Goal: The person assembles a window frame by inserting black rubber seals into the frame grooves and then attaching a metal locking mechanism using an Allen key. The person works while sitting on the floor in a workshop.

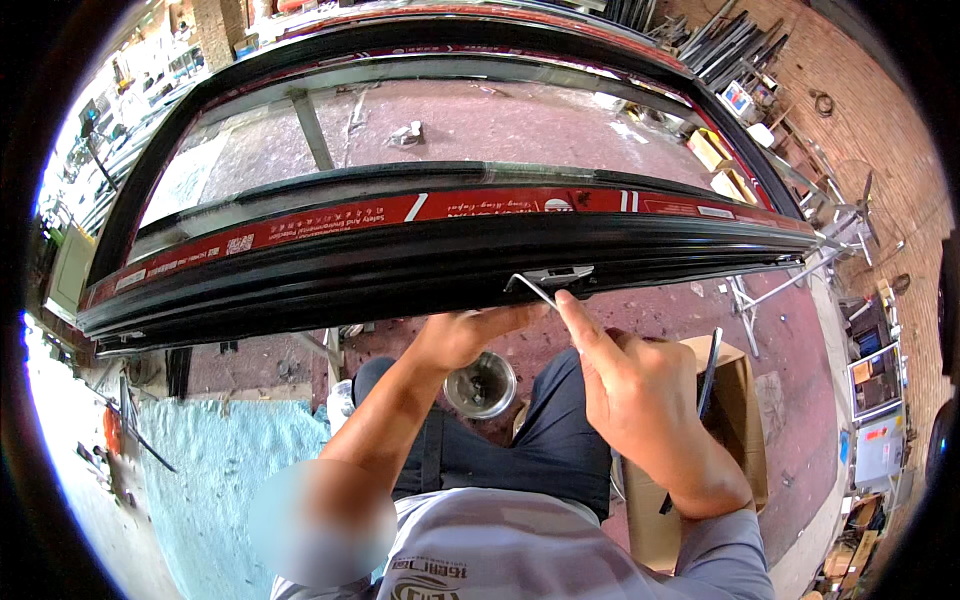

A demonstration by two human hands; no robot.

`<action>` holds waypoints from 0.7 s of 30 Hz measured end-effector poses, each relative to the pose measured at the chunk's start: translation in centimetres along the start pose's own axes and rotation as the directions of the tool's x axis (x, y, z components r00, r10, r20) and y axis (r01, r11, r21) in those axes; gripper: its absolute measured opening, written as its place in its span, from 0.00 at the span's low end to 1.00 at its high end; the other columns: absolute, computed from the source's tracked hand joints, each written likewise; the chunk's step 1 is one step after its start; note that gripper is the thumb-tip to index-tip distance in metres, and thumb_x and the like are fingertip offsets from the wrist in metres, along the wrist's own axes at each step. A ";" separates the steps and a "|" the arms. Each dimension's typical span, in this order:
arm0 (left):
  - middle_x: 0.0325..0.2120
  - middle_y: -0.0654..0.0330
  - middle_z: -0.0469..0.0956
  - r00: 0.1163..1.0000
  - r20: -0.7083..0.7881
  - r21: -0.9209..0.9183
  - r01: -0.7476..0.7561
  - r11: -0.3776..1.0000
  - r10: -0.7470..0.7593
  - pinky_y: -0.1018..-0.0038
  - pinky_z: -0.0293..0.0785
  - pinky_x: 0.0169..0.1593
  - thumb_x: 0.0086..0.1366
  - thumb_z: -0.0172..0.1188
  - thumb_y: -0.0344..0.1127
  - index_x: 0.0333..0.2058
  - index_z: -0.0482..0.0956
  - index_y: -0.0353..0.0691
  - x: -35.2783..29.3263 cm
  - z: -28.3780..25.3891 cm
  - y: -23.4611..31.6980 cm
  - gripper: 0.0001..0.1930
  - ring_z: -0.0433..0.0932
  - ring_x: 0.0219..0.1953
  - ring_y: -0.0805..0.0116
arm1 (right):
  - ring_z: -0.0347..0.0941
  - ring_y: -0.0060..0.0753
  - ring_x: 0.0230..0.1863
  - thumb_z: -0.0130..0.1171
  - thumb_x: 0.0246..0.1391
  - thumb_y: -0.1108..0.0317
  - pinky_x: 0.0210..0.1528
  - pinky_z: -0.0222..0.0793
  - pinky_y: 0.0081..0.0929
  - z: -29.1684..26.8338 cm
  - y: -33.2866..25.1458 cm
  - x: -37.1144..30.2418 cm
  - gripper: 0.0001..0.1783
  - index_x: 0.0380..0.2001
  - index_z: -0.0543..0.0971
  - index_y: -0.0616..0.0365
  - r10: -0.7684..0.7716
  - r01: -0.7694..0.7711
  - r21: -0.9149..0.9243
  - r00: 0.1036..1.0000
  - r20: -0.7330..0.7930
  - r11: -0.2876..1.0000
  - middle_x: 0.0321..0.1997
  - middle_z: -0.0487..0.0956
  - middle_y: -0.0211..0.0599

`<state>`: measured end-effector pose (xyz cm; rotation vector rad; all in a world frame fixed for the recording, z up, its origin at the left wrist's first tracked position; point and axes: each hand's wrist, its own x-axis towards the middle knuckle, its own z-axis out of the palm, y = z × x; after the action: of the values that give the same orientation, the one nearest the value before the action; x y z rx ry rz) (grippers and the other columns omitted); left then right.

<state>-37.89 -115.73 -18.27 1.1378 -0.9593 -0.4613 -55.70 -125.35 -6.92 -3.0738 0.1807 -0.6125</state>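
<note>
A large black window frame (420, 262) with red protective film (380, 215) along its bars spans the view before me. My right hand (640, 385) grips a thin silver hex key (535, 290), index finger laid along it. The key's bent end is beside a small metal fitting (560, 273) on the near face of the frame; whether they touch, I cannot tell. Just below, my left hand (465, 338) lies at the frame's lower edge, its visible fingers stretched toward the key's shaft. Part of that hand is hidden.
Below my hands, a round metal container (480, 385) stands between my legs. An open cardboard box (735, 430) is at my right, with a dark strip (711, 375) rising from it. Metal stand legs (745, 300) show at right. A light blue sheet (220, 470) covers floor at left.
</note>
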 end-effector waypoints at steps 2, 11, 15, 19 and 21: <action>0.40 0.60 0.83 0.998 0.005 -0.009 0.063 0.998 -0.063 0.71 0.76 0.45 0.59 0.69 0.33 0.46 0.82 0.37 -0.4 -0.7 -0.2 0.16 0.79 0.40 0.67 | 0.68 0.36 0.10 0.61 0.46 0.74 0.13 0.62 0.35 0.6 -0.3 0.1 0.34 0.61 0.75 0.49 -0.104 0.104 -0.007 0.993 -0.054 0.995 0.13 0.70 0.34; 0.42 0.57 0.83 0.999 0.038 -0.106 -0.032 0.994 0.036 0.67 0.74 0.52 0.55 0.69 0.26 0.48 0.81 0.38 -0.6 -0.8 -0.3 0.20 0.79 0.45 0.62 | 0.58 0.24 0.19 0.52 0.64 0.72 0.23 0.58 0.27 -0.7 -0.1 1.0 0.17 0.54 0.79 0.60 0.136 -0.203 0.374 0.971 0.198 0.905 0.25 0.77 0.39; 0.44 0.58 0.83 0.998 -0.008 -0.196 -0.060 0.979 0.059 0.67 0.74 0.53 0.55 0.70 0.25 0.48 0.82 0.38 -0.4 -0.1 -0.2 0.20 0.79 0.46 0.63 | 0.59 0.18 0.19 0.50 0.66 0.70 0.21 0.55 0.23 0.3 1.9 1.2 0.17 0.55 0.79 0.60 0.138 -0.213 0.510 0.974 0.181 0.833 0.19 0.67 0.28; 0.44 0.57 0.83 0.997 0.079 -0.091 -0.004 0.996 0.011 0.66 0.76 0.52 0.56 0.69 0.27 0.49 0.82 0.39 0.0 -0.4 -0.6 0.19 0.79 0.48 0.63 | 0.63 0.20 0.16 0.50 0.65 0.71 0.21 0.59 0.26 0.5 3.4 1.6 0.16 0.53 0.80 0.58 0.119 -0.181 0.475 0.980 0.157 0.861 0.14 0.66 0.32; 0.43 0.58 0.83 0.994 0.094 0.033 -0.055 0.998 0.051 0.66 0.77 0.50 0.57 0.69 0.28 0.48 0.83 0.42 -0.5 -1.4 -1.3 0.18 0.80 0.46 0.64 | 0.66 0.22 0.18 0.51 0.63 0.72 0.23 0.62 0.26 0.8 3.0 2.4 0.17 0.53 0.80 0.55 0.087 -0.159 0.467 0.981 0.173 0.870 0.15 0.69 0.34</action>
<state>-36.82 -115.11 -19.75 1.1277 -1.0802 -0.4595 -53.53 -128.65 -6.79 -2.5861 0.1889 -0.3537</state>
